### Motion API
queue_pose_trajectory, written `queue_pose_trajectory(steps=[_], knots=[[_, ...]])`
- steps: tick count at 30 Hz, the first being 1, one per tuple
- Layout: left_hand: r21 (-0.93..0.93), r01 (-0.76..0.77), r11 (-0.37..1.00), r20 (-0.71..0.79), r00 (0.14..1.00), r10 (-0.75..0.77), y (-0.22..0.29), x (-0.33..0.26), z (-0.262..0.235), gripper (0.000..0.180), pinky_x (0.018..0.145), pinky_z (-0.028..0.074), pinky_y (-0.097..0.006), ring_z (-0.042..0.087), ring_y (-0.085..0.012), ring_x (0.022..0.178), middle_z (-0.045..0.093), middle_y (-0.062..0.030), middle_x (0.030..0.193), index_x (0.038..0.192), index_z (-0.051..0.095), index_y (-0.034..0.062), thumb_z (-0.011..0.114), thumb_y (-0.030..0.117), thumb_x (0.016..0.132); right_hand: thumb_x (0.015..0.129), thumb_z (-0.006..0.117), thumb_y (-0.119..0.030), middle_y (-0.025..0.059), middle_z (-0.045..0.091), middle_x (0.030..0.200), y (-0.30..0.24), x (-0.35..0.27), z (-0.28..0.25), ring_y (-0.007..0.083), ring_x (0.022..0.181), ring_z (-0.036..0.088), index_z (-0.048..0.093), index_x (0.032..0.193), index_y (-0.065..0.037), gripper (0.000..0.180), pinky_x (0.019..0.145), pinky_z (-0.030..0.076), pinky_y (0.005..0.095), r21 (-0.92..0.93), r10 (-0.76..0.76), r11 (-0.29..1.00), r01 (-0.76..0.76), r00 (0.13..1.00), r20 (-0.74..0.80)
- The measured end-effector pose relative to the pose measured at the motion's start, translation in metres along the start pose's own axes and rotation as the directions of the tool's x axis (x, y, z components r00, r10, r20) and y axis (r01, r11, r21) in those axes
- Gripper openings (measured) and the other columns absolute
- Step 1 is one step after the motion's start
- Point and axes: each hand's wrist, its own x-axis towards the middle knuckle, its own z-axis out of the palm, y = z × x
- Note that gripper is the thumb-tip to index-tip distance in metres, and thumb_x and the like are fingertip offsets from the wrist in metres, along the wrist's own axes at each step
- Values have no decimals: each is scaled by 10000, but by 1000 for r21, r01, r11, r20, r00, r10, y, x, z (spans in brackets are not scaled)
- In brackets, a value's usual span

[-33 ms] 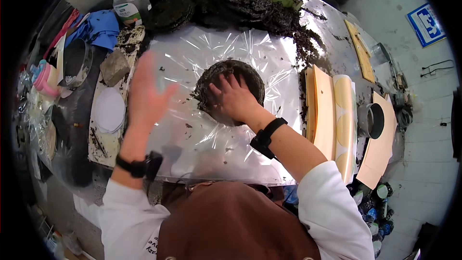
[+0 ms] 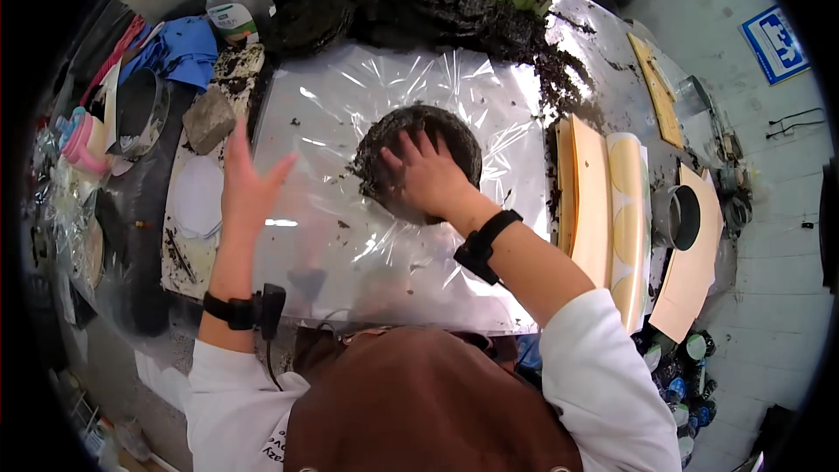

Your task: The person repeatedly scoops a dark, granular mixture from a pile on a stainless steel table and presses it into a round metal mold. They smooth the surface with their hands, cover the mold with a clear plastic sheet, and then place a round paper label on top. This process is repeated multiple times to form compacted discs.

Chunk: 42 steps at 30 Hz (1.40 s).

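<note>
Disc of dark matter (image 2: 456, 135) is already lying on film (image 2: 315, 271), crumbs (image 2: 343, 225) ungathered; right hand (image 2: 428, 179) is resting flat on it, left hand (image 2: 249, 188) is hovering spread, empty.

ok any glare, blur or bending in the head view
Head view, glare: bright streaks on the crinkled clear plastic sheet; head view, blur: left hand slightly soft, right hand crisper; head view, distortion: edges bow near the black rim.
</note>
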Motion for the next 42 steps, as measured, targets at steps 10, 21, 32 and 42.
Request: queue_pose_trajectory(steps=[10,21,32,42], knots=[[-873,-389,295,-435,894,-108,5,-95,-149,475,624,359,-233,384,-74,683,389,24,734,1369,395,-13,536,88,927,890,522,-393,199,283,1523,-20,-38,-4,417,1388,279,295,1498,-200,677,1139,175,574,62,-65,996,66,998,-5],[-720,-46,693,73,987,142,24,2,65,1091,875,492,-342,557,-248,1092,528,-97,1295,1500,194,95,836,113,618,927,426,-327,176,253,1544,-24,-36,4,420,1425,200,374,1470,-181,565,1122,157,613,10,-101,995,101,994,26],[-52,-199,979,2,980,199,60,17,103,107,755,466,-476,586,-381,846,601,-191,853,820,590,20,583,58,720,831,559,-204,97,503,1329,-13,-48,-8,279,1264,419,518,1260,-118,440,1052,337,421,278,-207,944,178,975,76],[401,-238,885,340,935,98,54,24,135,129,773,519,-430,645,-328,901,655,-170,930,840,665,18,628,48,720,840,656,-44,39,614,862,27,-163,-27,121,710,588,334,1432,19,677,675,494,242,879,389,-318,-356,796,463]])
